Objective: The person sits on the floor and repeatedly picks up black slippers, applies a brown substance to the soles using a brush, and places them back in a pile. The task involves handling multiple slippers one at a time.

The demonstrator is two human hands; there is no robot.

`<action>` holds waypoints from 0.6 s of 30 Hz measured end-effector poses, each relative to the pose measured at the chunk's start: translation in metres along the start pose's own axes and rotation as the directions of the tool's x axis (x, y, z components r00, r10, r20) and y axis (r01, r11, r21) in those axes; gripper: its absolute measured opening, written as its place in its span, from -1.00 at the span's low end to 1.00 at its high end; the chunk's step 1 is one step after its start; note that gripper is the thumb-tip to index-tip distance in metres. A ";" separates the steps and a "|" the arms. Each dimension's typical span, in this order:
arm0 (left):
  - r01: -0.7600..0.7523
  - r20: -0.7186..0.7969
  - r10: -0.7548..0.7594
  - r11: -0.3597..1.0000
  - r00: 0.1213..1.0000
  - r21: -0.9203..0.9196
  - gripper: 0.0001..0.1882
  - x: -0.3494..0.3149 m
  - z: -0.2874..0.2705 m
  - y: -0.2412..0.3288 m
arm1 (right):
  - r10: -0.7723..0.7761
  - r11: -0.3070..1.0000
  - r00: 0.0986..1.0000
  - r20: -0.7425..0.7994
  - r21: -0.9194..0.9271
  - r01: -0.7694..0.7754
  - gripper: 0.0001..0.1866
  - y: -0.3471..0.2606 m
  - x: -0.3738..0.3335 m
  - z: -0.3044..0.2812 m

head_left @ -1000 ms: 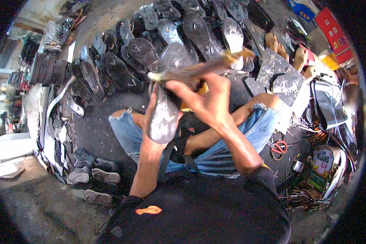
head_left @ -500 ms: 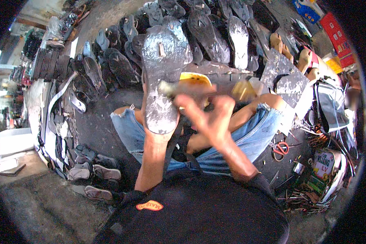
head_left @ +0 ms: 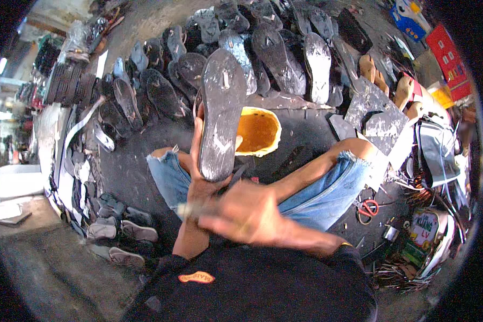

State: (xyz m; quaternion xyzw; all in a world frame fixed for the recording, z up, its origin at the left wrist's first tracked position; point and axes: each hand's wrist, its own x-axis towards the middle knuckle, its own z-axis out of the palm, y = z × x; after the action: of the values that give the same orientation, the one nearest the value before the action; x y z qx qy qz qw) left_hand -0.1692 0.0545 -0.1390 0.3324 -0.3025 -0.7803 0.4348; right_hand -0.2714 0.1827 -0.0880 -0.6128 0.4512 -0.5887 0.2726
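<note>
A: Where is the shoe sole (head_left: 221,112), and what has hold of it?

B: It stands nearly upright above the person's lap, its worn grey face toward the camera. The left hand (head_left: 199,161) clasps its lower end; the fingers wrap behind it, so the grip is closed around the sole, with a thumb showing along the left edge.

A: And the right hand (head_left: 247,212)?

B: It sits lower, in front of the left forearm, blurred. The fingers look curled, and something pale and thin juts from its left side, but the blur hides what that is, and whether the grip is really closed on it cannot be told.

A: What lies just behind the sole?

B: A shallow yellow bowl (head_left: 258,130) of orange-brown glue rests on the dark floor (head_left: 129,166). The sole's right edge overlaps the bowl's left rim in view; whether they touch cannot be told.

A: How much free room is there?

B: Little. A crowded fan of dark soles (head_left: 273,53) rings the far side, close behind the sole's top edge. Grey sheet offcuts (head_left: 375,107) lie by the right knee, and red-handled scissors (head_left: 367,208) sit on the floor just beside the right thigh. More sandals (head_left: 121,231) are stacked near the left. The bare patch of floor lies between the left knee and those far soles.
</note>
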 end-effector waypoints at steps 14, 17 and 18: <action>-0.288 -0.074 0.279 0.944 0.957 -0.160 -0.47 0.028 -0.025 -0.016 | 0.295 0.954 0.931 -0.217 0.004 -0.301 -0.72 0.027 0.035 -0.013; -0.306 0.072 0.298 0.942 0.952 0.139 -0.46 0.014 -0.017 -0.012 | 0.209 0.891 0.878 -0.431 -0.286 -0.353 -0.73 0.063 0.065 -0.042; -0.249 0.089 0.250 0.968 0.964 -0.022 -0.46 0.010 -0.002 -0.005 | 0.156 0.925 0.854 -0.497 -0.229 -0.302 -0.73 0.064 0.072 -0.044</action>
State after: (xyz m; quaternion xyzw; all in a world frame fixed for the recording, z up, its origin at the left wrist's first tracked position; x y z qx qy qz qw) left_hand -0.1742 0.0476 -0.1460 0.2533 -0.3573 -0.7353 0.5172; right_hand -0.3362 0.1000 -0.1026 -0.4270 0.6578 -0.6070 0.1285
